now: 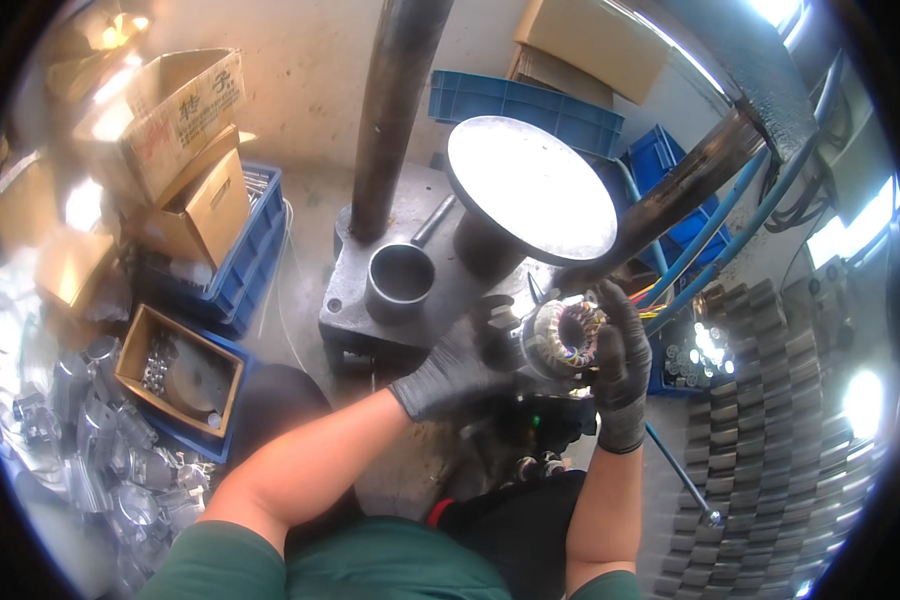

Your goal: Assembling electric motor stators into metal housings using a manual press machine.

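Note:
A motor stator (pixel 538 345) with a ring of pale, laced windings and a dark round opening is held up in front of me, just this side of the press base. My right hand (pixel 622 370), in a black glove, grips its right side, thumb and fingers curled around the rim. From the left, my left hand (pixel 458 372), gloved in black too, reaches to the stator's left side; its fingertips are dark and partly blurred against it. Beyond them stands a heavy metal base (pixel 355 290) carrying an upright metal cup (pixel 401 275) and a large round metal disc (pixel 535 188).
Dark steel columns (pixel 395 110) rise from the base. At left are a blue crate (pixel 255 250) with cardboard boxes, a parts box (pixel 180 370) and a heap of metal housings (pixel 95 440). Stacked metal cores (pixel 770 430) fill the right, beside a blue-shafted lever (pixel 680 475).

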Demonstrator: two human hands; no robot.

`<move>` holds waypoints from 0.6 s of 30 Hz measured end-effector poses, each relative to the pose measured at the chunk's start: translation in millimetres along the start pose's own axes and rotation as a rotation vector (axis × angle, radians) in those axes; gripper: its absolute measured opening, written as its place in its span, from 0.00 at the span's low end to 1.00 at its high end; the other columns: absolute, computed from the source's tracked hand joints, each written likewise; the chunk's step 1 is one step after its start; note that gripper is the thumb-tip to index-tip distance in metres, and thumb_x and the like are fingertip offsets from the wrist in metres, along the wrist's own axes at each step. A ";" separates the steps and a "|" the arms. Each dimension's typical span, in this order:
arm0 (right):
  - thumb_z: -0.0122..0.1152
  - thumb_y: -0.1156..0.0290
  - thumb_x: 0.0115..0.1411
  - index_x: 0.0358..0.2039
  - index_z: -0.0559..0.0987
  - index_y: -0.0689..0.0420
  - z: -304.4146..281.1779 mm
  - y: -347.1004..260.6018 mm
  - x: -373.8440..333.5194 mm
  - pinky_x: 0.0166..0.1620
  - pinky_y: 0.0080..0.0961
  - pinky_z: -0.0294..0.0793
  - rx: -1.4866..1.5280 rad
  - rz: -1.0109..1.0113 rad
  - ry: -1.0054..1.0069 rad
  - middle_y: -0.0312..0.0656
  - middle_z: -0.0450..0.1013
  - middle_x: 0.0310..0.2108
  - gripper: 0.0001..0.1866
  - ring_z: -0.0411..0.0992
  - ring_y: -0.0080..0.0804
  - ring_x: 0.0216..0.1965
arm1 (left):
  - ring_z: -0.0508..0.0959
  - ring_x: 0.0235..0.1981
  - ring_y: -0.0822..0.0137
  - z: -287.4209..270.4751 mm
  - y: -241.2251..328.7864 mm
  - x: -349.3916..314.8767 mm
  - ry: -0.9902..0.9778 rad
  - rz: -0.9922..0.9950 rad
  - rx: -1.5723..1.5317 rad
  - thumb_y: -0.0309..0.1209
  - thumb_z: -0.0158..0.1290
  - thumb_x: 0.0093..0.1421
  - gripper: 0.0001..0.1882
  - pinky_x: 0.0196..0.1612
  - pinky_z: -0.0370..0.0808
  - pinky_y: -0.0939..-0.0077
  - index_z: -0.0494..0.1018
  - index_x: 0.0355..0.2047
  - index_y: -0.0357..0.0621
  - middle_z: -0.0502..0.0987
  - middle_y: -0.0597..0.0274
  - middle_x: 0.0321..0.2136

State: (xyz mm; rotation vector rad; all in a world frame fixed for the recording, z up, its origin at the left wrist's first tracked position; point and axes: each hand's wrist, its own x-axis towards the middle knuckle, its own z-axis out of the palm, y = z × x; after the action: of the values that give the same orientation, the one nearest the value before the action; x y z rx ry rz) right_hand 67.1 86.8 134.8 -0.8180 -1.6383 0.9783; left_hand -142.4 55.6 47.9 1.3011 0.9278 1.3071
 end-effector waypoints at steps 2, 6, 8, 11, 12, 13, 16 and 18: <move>0.77 0.61 0.60 0.64 0.74 0.68 3.2 0.0 -1.7 0.65 0.39 0.74 -0.595 -0.240 0.007 0.54 0.76 0.58 0.37 0.75 0.46 0.61 | 0.72 0.65 0.62 5.8 13.8 0.4 -0.027 -0.007 -0.091 0.32 0.81 0.48 0.56 0.70 0.73 0.60 0.56 0.70 0.43 0.70 0.55 0.62; 0.79 0.65 0.54 0.61 0.76 0.66 46.3 -24.8 6.7 0.48 0.36 0.80 -0.841 -0.317 -0.039 0.52 0.78 0.44 0.36 0.78 0.42 0.43 | 0.74 0.61 0.63 0.4 -29.6 16.3 -0.073 0.009 -0.271 0.45 0.78 0.51 0.52 0.71 0.70 0.61 0.59 0.66 0.40 0.72 0.57 0.57; 0.79 0.66 0.54 0.59 0.77 0.66 42.8 -20.4 8.6 0.44 0.36 0.80 -0.831 -0.257 -0.048 0.49 0.77 0.40 0.34 0.77 0.40 0.39 | 0.74 0.59 0.63 -0.6 -34.8 16.3 -0.068 0.080 0.028 0.49 0.77 0.51 0.52 0.70 0.70 0.61 0.59 0.65 0.39 0.73 0.57 0.56; 0.77 0.68 0.55 0.56 0.79 0.66 32.0 -10.4 11.8 0.39 0.35 0.80 -0.822 -0.237 -0.034 0.45 0.76 0.35 0.30 0.76 0.37 0.35 | 0.76 0.57 0.61 6.4 -21.5 12.1 -0.019 0.163 0.334 0.54 0.76 0.50 0.51 0.66 0.71 0.61 0.62 0.63 0.38 0.75 0.56 0.53; 0.76 0.69 0.55 0.55 0.80 0.66 32.0 -7.8 13.6 0.37 0.35 0.79 -0.809 -0.282 -0.019 0.45 0.76 0.33 0.28 0.76 0.37 0.34 | 0.77 0.56 0.58 6.4 -19.7 10.6 0.038 0.169 0.355 0.54 0.77 0.48 0.50 0.64 0.73 0.60 0.64 0.61 0.38 0.76 0.54 0.52; 0.76 0.69 0.55 0.55 0.80 0.66 34.2 -8.8 13.5 0.37 0.35 0.79 -0.804 -0.286 -0.020 0.45 0.76 0.33 0.28 0.76 0.37 0.34 | 0.77 0.56 0.58 4.6 -21.1 12.3 0.041 0.170 0.359 0.54 0.77 0.48 0.50 0.64 0.73 0.60 0.64 0.61 0.38 0.76 0.54 0.52; 0.76 0.64 0.57 0.56 0.80 0.66 36.2 -10.3 8.0 0.46 0.36 0.81 -0.910 -0.298 -0.076 0.49 0.79 0.42 0.30 0.79 0.42 0.43 | 0.80 0.52 0.54 0.2 -14.3 14.3 -0.010 0.174 0.551 0.54 0.77 0.46 0.48 0.61 0.75 0.58 0.69 0.57 0.37 0.78 0.51 0.49; 0.74 0.56 0.60 0.60 0.77 0.68 26.7 -3.4 6.6 0.56 0.39 0.78 -1.099 -0.408 -0.211 0.54 0.78 0.49 0.34 0.77 0.47 0.53 | 0.82 0.49 0.52 0.0 -0.8 9.3 0.063 0.146 0.578 0.52 0.77 0.47 0.44 0.59 0.76 0.57 0.72 0.55 0.38 0.80 0.50 0.47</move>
State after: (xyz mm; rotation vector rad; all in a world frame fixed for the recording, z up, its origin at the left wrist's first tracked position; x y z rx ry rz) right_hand 39.4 85.5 136.4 -1.0131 -2.4124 -0.2167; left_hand -141.2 64.7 48.9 1.8025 1.3382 1.2389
